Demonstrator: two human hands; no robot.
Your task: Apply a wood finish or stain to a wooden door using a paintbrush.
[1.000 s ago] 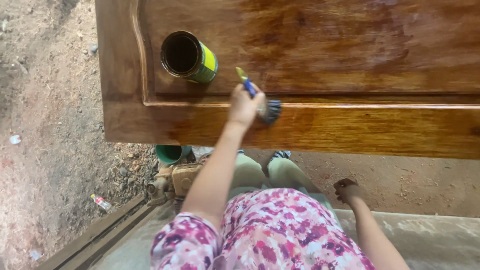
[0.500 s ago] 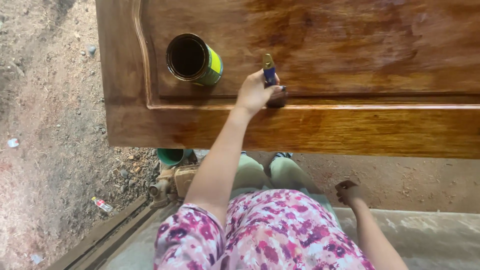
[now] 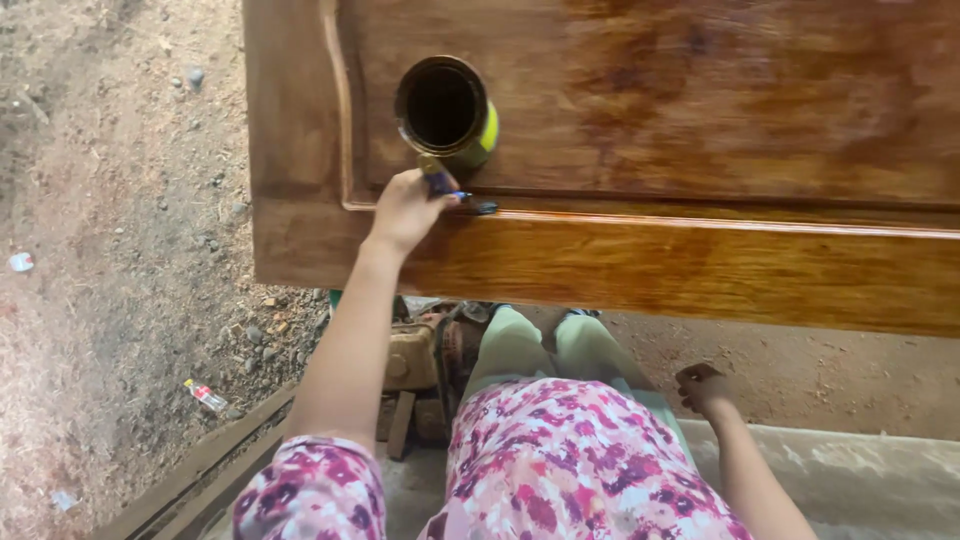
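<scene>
Two hands are showing in the head view. Left hand [image 3: 405,208]: it is reaching forward on an outstretched arm and closing around a paintbrush [image 3: 448,186], fingers wrapped over the middle of the blue handle. Paintbrush: its long axis is lying roughly level across the picture, the handle end poking up and left toward the tin, the dark bristle end pointing right and resting on the moulded groove of the wooden door panel [image 3: 650,120]. Right hand [image 3: 705,390]: it is hanging low beside the person's knee, well apart from the brush, fingers curling loosely inward; whether it is holding anything cannot be told.

Wooden door panel: it is lying flat in front of the person, its long edge running left to right, the near rail shining wet and orange-brown, the recessed field above it showing darker blotches. Tin [image 3: 445,110]: an open round can with a yellow-green side, standing on the recessed field just beyond the left hand, dark inside. Dirt floor [image 3: 120,200]: it is spreading to the left, strewn with small stones and scraps. Wooden block [image 3: 410,358]: it is sitting under the panel's near edge, beside the person's pale trouser legs [image 3: 545,345].
</scene>
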